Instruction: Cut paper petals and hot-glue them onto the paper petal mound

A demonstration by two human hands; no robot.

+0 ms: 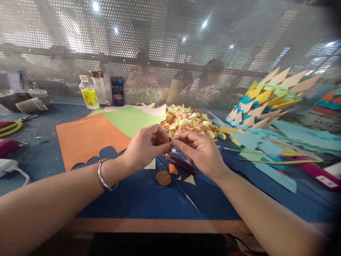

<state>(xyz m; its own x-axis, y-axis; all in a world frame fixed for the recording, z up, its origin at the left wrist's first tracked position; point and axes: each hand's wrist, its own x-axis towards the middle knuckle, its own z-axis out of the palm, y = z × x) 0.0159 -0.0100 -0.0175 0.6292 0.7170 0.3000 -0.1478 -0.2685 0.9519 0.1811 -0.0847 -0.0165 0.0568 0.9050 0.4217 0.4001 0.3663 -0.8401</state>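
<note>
My left hand (147, 144) and my right hand (198, 149) meet above the blue table, fingertips pinched together on a small pale paper piece (173, 139). A silver bangle (103, 175) circles my left wrist. Just behind the hands lies a heap of small yellow and orange paper scraps (190, 122). Below the hands lie dark red scissors (183, 165), a thin blue stick (178, 185), a round brown disc (163, 177) and little paper triangles (189, 180).
Orange (85, 138) and green paper sheets (128, 119) lie at the left. A spiky folded-paper form (269, 96) and blue offcuts (269, 156) fill the right. Bottles (89, 93) stand at the back by a perforated screen. Yellow-handled scissors (12, 127) rest far left.
</note>
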